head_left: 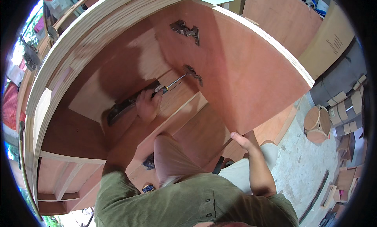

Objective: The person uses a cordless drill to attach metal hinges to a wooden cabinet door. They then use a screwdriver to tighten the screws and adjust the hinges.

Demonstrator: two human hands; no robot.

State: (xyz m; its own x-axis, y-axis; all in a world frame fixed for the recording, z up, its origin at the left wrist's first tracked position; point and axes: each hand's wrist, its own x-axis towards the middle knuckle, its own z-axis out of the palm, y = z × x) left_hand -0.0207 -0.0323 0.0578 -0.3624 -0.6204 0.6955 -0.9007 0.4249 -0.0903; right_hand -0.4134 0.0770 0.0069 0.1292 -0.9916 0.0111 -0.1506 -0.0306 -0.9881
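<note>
Around the handle of a screwdriver (165, 89), the left fingers (146, 96) are wrapped pretty snugly, so that one's a proper grip. Up and to the right of those fingers, the shaft runs over to the lower hinge (193, 74), with the tip right at it; can't tell from this angle if it's actually seated in a screw. Just behind the left fingers, and partly covered by them, there's some long dark piece (123, 110), too shadowy to make out. Below and right of them is the edge of a wooden board (184, 106). Well over to the right, the right fingers (238, 138) are at the bottom edge of the reddish door panel (251, 70), thumb showing, but the others are hidden so I can't say if they're pinching it. Above the left fingers and higher up the panel sits the upper hinge (186, 32). All around the left fingers is the curved cabinet (74, 62) with its layered plywood edge. Further out, right of the right fingers, a round wooden piece (317, 123) sits on the concrete floor (298, 156).
</note>
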